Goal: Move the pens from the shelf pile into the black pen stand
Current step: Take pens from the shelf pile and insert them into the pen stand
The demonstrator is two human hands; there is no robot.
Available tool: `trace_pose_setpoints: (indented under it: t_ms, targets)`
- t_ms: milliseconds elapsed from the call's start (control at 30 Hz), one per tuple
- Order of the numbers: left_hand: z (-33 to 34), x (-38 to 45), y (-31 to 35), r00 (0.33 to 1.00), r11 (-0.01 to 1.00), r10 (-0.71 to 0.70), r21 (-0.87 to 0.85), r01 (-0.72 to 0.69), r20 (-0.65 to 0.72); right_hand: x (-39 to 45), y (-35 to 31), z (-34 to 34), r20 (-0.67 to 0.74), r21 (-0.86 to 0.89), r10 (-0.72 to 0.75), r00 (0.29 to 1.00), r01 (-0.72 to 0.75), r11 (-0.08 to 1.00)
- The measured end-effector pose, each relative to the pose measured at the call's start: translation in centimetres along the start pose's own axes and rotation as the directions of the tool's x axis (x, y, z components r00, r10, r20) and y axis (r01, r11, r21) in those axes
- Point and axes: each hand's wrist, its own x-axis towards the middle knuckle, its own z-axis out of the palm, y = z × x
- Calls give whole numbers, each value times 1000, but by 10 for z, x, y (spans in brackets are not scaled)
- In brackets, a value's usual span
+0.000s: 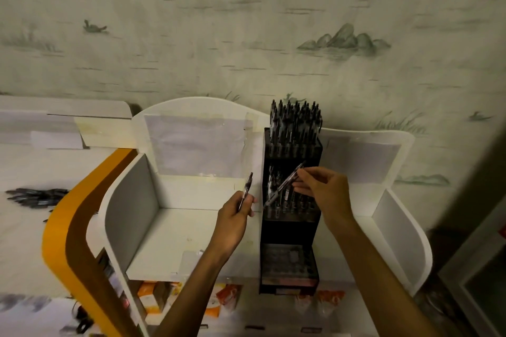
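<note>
A tall black pen stand (290, 230) with stepped tiers stands in the middle of a white shelf unit (175, 232). Its top tier is packed with several dark pens (295, 123), and more sit in the middle tier. My right hand (323, 194) pinches a dark pen (286, 185) that slants over the middle tier, tip down to the left. My left hand (235, 213), just left of the stand, grips another pen (246, 190) that points upward. A pile of dark pens (38, 197) lies on the white surface at far left.
An orange and brown curved panel (68, 227) borders the shelf unit on the left. Boxed goods (153, 301) sit on the lower shelf below. Patterned wallpaper rises behind. A dark cabinet edge (482, 268) stands at the right.
</note>
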Motion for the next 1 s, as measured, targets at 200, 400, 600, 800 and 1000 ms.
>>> trace_pose_setpoints:
  t_ms: [200,400,600,800,1000]
  targets:
    - [-5,-1,-4,1000,1000,-9,22,9,-3,9,8,-3,-26,-295,-257,966,238,925]
    - [-6,-2,-3,1000,1000,6,22,-6,-12,11,14,-3,32,-482,-399,917,363,797]
    - [-6,-2,-1,999,998,39,45,-37,-28,13,23,-4,69,-536,-417,906,386,751]
    - [-5,1,-2,1000,1000,-11,10,11,1,9,22,1,81,-553,-428,900,398,732]
    - [-4,3,0,1000,1000,-4,-16,4,-5,10,22,3,120,-579,-451,885,431,693]
